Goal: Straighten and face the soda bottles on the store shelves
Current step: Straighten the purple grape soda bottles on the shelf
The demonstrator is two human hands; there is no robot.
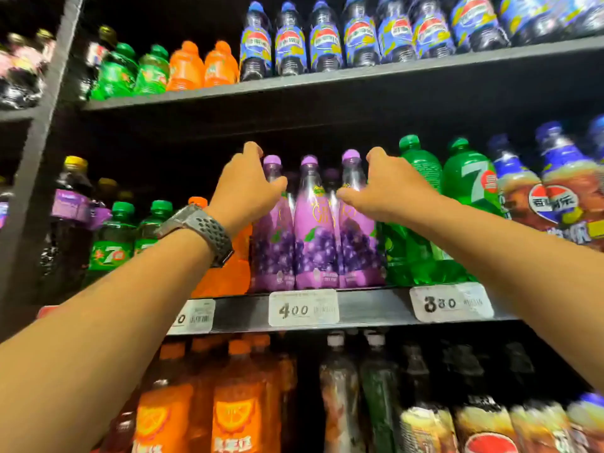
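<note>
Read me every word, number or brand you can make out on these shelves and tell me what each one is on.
"400": middle price tag under the purple grape bottles.
"380": right price tag under the large green bottles.
"7": a large green bottle's label, and the small green bottle on the left.
Left price tag: only a "0" shows; an arm hides the rest.
Chinese label text and fine print on the tags: too blurred to read.
</note>
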